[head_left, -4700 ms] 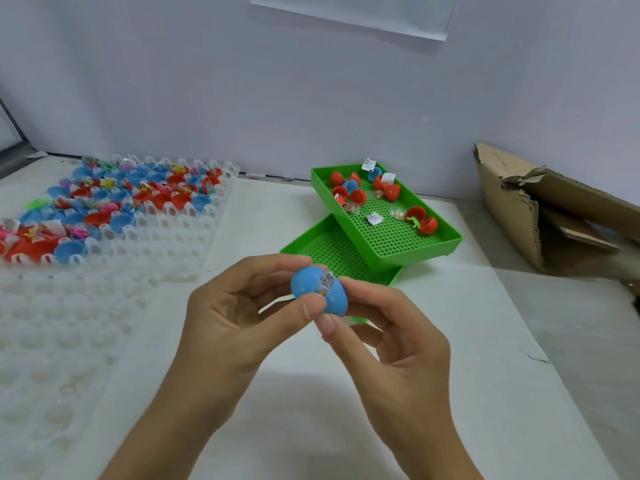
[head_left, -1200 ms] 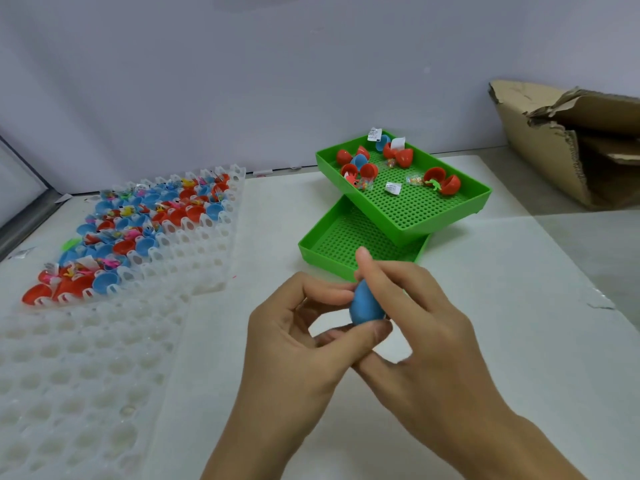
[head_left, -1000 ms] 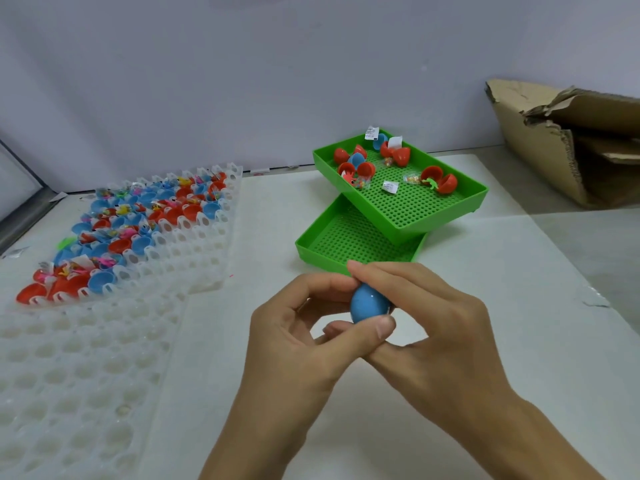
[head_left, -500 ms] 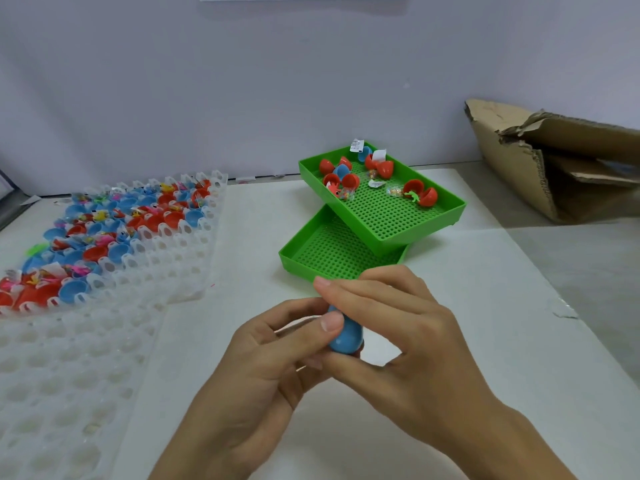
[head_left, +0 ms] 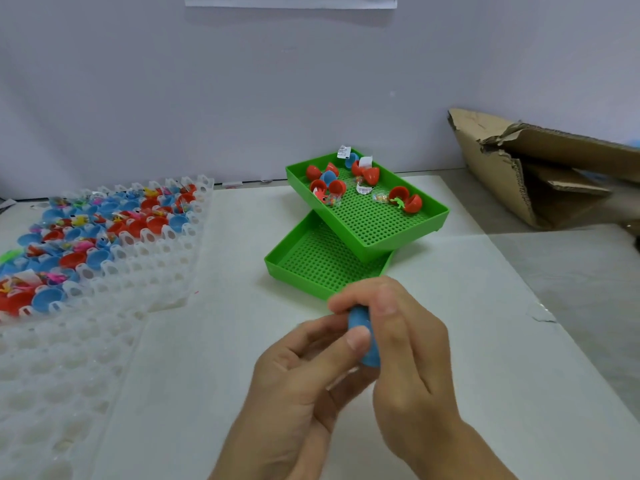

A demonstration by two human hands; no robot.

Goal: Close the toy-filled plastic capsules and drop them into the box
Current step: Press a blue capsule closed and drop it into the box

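My right hand (head_left: 403,344) is covering most of the blue capsule (head_left: 363,337); its seam isn't showing. Motion is blurring my fingers (head_left: 360,296). The frame's right edge is cutting off the cardboard box (head_left: 540,174); the left edge is clipping the white tray (head_left: 69,306). Toys in the green tray (head_left: 374,230) are reading too small.
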